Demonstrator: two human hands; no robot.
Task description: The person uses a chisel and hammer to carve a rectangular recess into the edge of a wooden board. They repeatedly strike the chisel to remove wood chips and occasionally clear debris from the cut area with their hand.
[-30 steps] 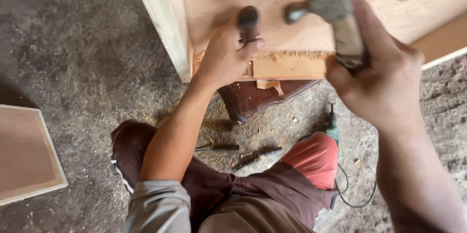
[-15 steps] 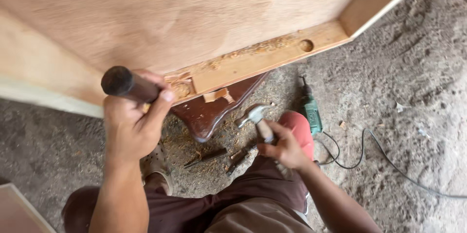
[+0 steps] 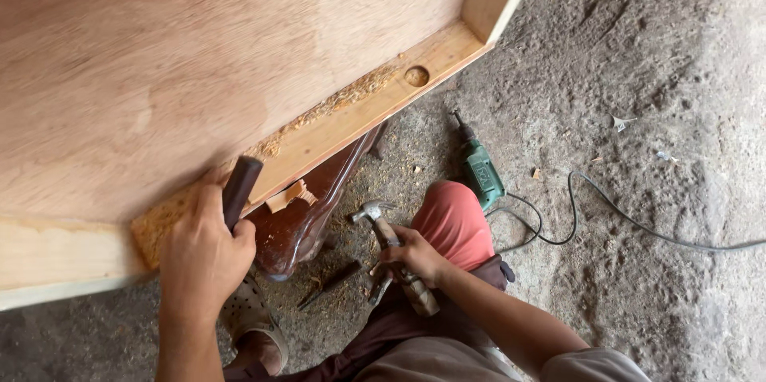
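Observation:
My left hand (image 3: 203, 250) grips a dark-handled chisel (image 3: 240, 188) that leans against the edge of a wooden door frame (image 3: 335, 130), beside a rough cut full of wood chips (image 3: 159, 222). My right hand (image 3: 415, 258) holds a claw hammer (image 3: 383, 230) low near my knee, its metal head up and away from the chisel. A round hole (image 3: 416, 75) is bored in the frame edge further right. The frame carries a large plywood panel (image 3: 199, 55).
A dark brown stool (image 3: 307, 210) props the door from below. A green electric drill (image 3: 481, 168) with a black cord (image 3: 638, 222) lies on the rough concrete floor (image 3: 638, 110). Loose chisels (image 3: 331, 284) lie by my foot. My knee wears red shorts (image 3: 459, 222).
The hammer came down from above the chisel to beside my knee. My view swung right, bringing the bored hole, drill and cord into sight.

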